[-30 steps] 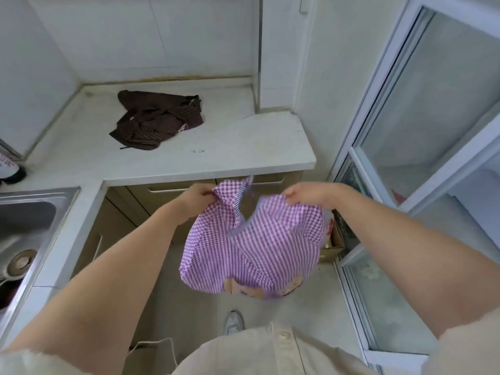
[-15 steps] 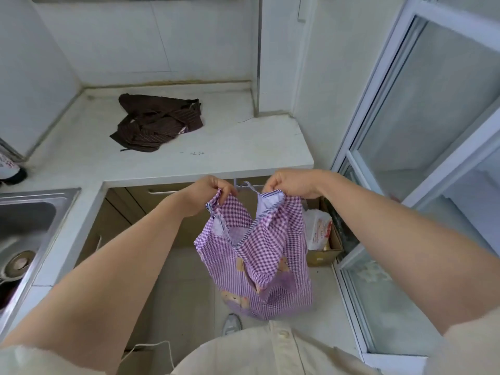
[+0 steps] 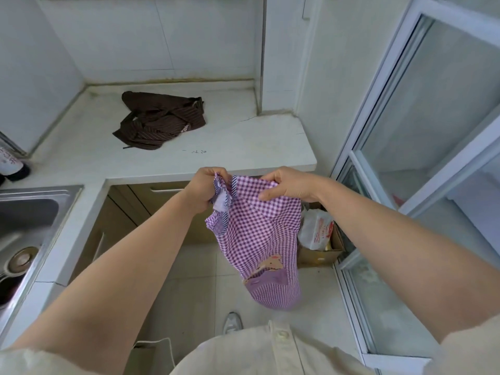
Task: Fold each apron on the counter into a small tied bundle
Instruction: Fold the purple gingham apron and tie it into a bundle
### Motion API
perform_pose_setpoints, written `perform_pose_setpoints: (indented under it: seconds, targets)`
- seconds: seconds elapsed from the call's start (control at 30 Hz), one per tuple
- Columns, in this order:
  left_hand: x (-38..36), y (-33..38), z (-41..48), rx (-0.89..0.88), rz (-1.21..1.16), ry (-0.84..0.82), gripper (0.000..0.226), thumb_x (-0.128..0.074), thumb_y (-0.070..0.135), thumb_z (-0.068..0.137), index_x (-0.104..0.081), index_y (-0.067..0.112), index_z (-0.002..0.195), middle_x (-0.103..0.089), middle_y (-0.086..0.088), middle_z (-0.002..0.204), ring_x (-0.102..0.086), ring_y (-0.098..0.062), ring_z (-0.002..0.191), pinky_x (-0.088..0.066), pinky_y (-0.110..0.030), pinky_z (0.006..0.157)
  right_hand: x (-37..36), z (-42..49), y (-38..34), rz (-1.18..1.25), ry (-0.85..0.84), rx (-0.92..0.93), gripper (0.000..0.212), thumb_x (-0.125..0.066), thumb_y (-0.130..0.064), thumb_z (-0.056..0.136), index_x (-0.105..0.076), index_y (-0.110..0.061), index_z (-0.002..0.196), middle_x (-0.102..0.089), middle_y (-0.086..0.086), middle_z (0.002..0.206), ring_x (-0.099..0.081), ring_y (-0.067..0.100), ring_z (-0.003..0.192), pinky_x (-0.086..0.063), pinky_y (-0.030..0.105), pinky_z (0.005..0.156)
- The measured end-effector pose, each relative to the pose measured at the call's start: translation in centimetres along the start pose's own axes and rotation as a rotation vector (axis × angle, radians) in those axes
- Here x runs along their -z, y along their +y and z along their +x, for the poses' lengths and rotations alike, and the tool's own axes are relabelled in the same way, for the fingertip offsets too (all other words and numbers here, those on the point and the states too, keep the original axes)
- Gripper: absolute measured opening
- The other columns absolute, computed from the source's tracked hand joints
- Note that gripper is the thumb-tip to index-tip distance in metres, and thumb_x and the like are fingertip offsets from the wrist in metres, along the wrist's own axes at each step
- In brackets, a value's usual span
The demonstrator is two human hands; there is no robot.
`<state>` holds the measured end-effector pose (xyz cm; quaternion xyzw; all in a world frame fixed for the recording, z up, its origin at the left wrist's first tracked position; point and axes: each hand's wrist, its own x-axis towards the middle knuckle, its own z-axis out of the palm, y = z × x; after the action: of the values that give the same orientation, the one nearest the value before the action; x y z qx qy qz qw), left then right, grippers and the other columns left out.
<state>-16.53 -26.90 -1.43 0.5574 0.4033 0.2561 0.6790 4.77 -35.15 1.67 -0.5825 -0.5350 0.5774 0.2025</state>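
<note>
Purple-and-white gingham apron point(image 3: 259, 234) hangs in the air just in front of the table's point(image 3: 243, 147) front edge, over the tiled floor point(image 3: 200, 282), held up by its top edge in both hands. Its long axis runs almost straight up and down: the gathered top is at the hands, and the rounded lower end points down at the floor, near the person's shoe point(image 3: 232, 322). A bear patch and a pocket in finer check sit near that lower end.

The left hand point(image 3: 205, 190) has its fingers curled round a bunched top corner, where striped trim and a pale patch show. The right hand point(image 3: 289, 185) pinches the top edge beside it, thumb on the near face and fingers behind the cloth. The 2 hands are near each other, with only a short span of cloth between them.

A 2nd apron, brown with thin stripes point(image 3: 162, 120), lies crumpled on the table towards the back left corner, well apart from the hands. Its long axis slants from front left to back right, and a loose strap trails out at its front left.

A steel sink point(image 3: 29, 212) is set into the table at the left, with a dark bottle point(image 3: 12, 166) behind it. On the floor to the right, a cardboard box point(image 3: 322, 255) holds a white plastic bag point(image 3: 316, 228), beside a sliding glass door point(image 3: 433, 104).
</note>
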Motion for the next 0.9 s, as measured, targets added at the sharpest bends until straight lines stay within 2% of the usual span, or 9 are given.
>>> perform_pose_setpoints:
  seconds: [0.13,0.2,0.27,0.37,0.47,0.57,0.63,0.77,0.9]
  targets:
    - [1.2,-1.0,0.9,0.048,-0.003,0.301,0.038,-0.032,-0.019,0.083,-0.046,0.003,0.055,-0.048,-0.009,0.053,-0.043,-0.021,0.057,-0.037,-0.027,0.058,-0.4,-0.2,0.4,-0.188,-0.285,-0.125,0.024,-0.057,-0.006,0.095,-0.075,-0.022,0.098,-0.074,0.001,0.098,-0.068,0.017,0.090,-0.052,0.036,0.089]
    - [1.3,-0.9,0.8,0.050,0.017,0.328,0.040,-0.030,-0.019,0.083,-0.047,0.004,0.055,-0.050,-0.007,0.059,-0.045,-0.021,0.057,-0.040,-0.023,0.053,-1.5,-0.1,-0.1,-0.317,-0.591,-0.236,0.033,-0.054,-0.002,0.096,-0.078,-0.025,0.090,-0.074,0.004,0.092,-0.068,0.021,0.087,-0.054,0.042,0.089]
    - [1.4,-0.8,0.6,0.062,0.008,0.232,0.056,-0.028,-0.019,0.084,-0.055,0.010,0.045,-0.058,-0.009,0.074,-0.052,-0.024,0.064,-0.048,-0.024,0.056,-2.7,0.2,-1.0,-0.437,-0.698,-0.239,0.040,-0.053,0.002,0.095,-0.079,-0.025,0.080,-0.074,0.001,0.082,-0.069,0.017,0.079,-0.057,0.038,0.083]
    - [0.6,-0.5,-0.1,0.064,0.121,-0.072,0.063,-0.031,-0.022,0.082,-0.057,0.016,0.039,-0.065,-0.016,0.085,-0.060,-0.028,0.075,-0.054,-0.032,0.066,-3.2,0.5,-2.1,-0.455,-0.331,-0.039,0.041,-0.048,0.007,0.092,-0.075,-0.020,0.076,-0.072,-0.009,0.068,-0.068,0.004,0.066,-0.053,0.023,0.068]
    - [-0.6,0.1,-0.8,0.071,0.146,-0.249,0.060,-0.032,-0.027,0.078,-0.056,0.014,0.041,-0.065,-0.009,0.065,-0.060,-0.018,0.054,-0.050,-0.021,0.048,-2.2,1.4,-1.8,-0.329,0.030,0.156,0.032,-0.054,0.005,0.089,-0.076,-0.018,0.088,-0.074,-0.004,0.088,-0.068,0.012,0.090,-0.054,0.028,0.086]
    - [-1.3,0.5,-0.8,0.052,0.189,-0.326,0.064,-0.035,-0.023,0.085,-0.058,0.020,0.042,-0.055,0.004,0.049,-0.051,-0.007,0.044,-0.044,-0.018,0.044,-1.9,2.2,-1.3,-0.270,0.179,0.281,0.019,-0.067,-0.004,0.085,-0.065,-0.020,0.096,-0.067,-0.004,0.101,-0.063,0.012,0.101,-0.049,0.032,0.095]
    - [-1.3,0.7,-0.4,0.032,0.203,-0.330,0.059,-0.041,-0.018,0.089,-0.061,0.019,0.048,-0.055,0.004,0.052,-0.053,-0.007,0.048,-0.047,-0.018,0.048,-1.7,2.6,-1.0,-0.259,0.265,0.324,0.031,-0.073,-0.011,0.083,-0.054,-0.021,0.105,-0.061,-0.004,0.108,-0.059,0.013,0.107,-0.047,0.036,0.098]
    - [-1.5,1.0,0.3,0.036,0.064,-0.367,0.039,-0.047,-0.015,0.088,-0.062,0.008,0.061,-0.060,-0.005,0.064,-0.059,-0.015,0.057,-0.053,-0.024,0.055,-1.2,2.8,-0.4,-0.055,0.183,0.155,0.070,-0.074,-0.022,0.085,-0.035,-0.022,0.144,-0.053,0.003,0.139,-0.053,0.018,0.123,-0.044,0.039,0.106]
    - [-1.8,0.8,0.9,0.028,0.011,-0.407,0.051,-0.046,-0.022,0.084,-0.065,0.014,0.054,-0.059,-0.006,0.060,-0.056,-0.018,0.054,-0.050,-0.024,0.054,-0.7,2.5,0.1,0.143,-0.005,0.029,0.074,-0.066,-0.015,0.091,-0.026,-0.020,0.152,-0.043,0.009,0.149,-0.052,0.016,0.121,-0.051,0.024,0.086]
